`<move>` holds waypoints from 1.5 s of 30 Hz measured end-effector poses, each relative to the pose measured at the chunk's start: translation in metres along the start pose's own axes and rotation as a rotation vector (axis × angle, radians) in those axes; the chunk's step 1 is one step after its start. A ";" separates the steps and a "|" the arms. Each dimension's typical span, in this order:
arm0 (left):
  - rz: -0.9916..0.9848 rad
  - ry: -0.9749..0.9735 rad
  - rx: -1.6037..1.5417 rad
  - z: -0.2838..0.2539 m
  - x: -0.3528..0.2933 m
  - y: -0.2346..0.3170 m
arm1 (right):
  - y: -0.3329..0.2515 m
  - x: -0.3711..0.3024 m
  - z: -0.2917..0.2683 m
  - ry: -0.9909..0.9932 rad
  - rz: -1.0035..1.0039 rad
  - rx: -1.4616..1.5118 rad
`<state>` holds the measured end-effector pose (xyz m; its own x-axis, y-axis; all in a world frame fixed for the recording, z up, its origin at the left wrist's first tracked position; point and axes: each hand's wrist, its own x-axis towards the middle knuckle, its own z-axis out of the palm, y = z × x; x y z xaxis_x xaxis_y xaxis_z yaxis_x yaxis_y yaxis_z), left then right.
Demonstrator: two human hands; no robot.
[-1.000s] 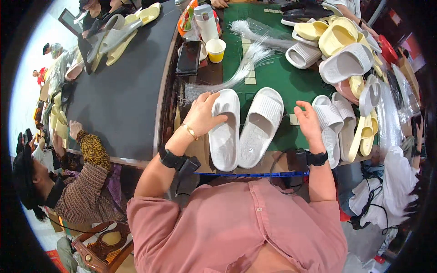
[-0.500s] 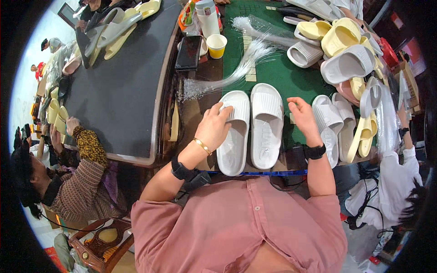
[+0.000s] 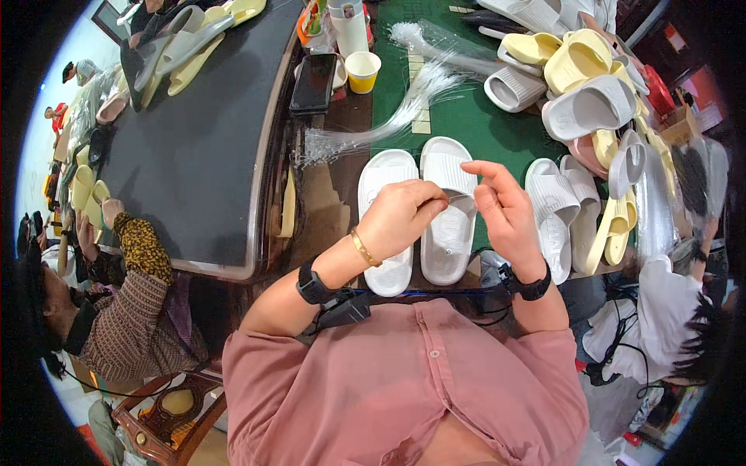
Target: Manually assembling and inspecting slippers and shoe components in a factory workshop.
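Observation:
A pair of light grey slide slippers lies side by side at the table's near edge, toes pointing away from me: the left slipper [image 3: 390, 272] and the right slipper [image 3: 449, 250]. My left hand [image 3: 398, 211] hovers over them, thumb and forefinger pinched beside the right slipper's strap. Whatever is in that pinch is too small to make out. Close by on the right, my right hand [image 3: 507, 216] is held with its fingers apart, forefinger stretched toward the strap, and nothing visible in it. Beyond the pair lies a bundle of clear thin plastic strands [image 3: 412, 109].
More grey slippers [image 3: 553, 225] and a pile of yellow and grey slippers [image 3: 590, 101] fill the right side. A yellow-and-white paper cup [image 3: 363, 74] and a black phone [image 3: 314, 84] stand far left. At a dark table [image 3: 194, 155], another person [image 3: 128, 303] handles yellow slippers.
My left hand has left the left slipper's strap and moved right, its fingers now pinched. My right hand has come left, closer to it. The view has shifted slightly.

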<state>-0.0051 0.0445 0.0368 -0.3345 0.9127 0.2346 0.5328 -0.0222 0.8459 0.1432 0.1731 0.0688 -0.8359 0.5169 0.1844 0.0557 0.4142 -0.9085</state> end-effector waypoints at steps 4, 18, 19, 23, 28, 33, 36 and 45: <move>0.081 0.121 0.116 -0.016 -0.005 0.004 | -0.002 0.001 -0.007 -0.003 0.017 -0.028; 0.435 0.027 0.484 -0.022 -0.071 -0.006 | 0.056 -0.054 0.031 -0.161 -0.396 -0.519; 0.417 -0.060 0.512 -0.022 -0.078 -0.012 | 0.055 -0.058 0.034 -0.178 -0.431 -0.517; 0.387 -0.312 0.483 -0.020 -0.098 -0.028 | 0.060 -0.072 0.041 -0.333 -0.394 -0.424; 0.382 -0.441 0.453 -0.012 -0.106 -0.030 | 0.054 -0.077 0.042 -0.446 -0.433 -0.422; 0.400 -0.428 0.391 -0.004 -0.099 -0.033 | 0.062 -0.073 0.038 -0.417 -0.402 -0.449; 0.344 -0.384 0.529 -0.006 -0.086 -0.042 | 0.068 -0.061 0.033 -0.356 -0.390 -0.502; 0.255 0.100 0.701 0.021 -0.054 -0.070 | 0.081 -0.034 0.038 -0.040 -0.349 -0.518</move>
<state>-0.0081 0.0052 -0.0452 -0.1858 0.8718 0.4532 0.9621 0.0678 0.2640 0.1558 0.1607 -0.0249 -0.8717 0.2620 0.4141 0.0255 0.8682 -0.4955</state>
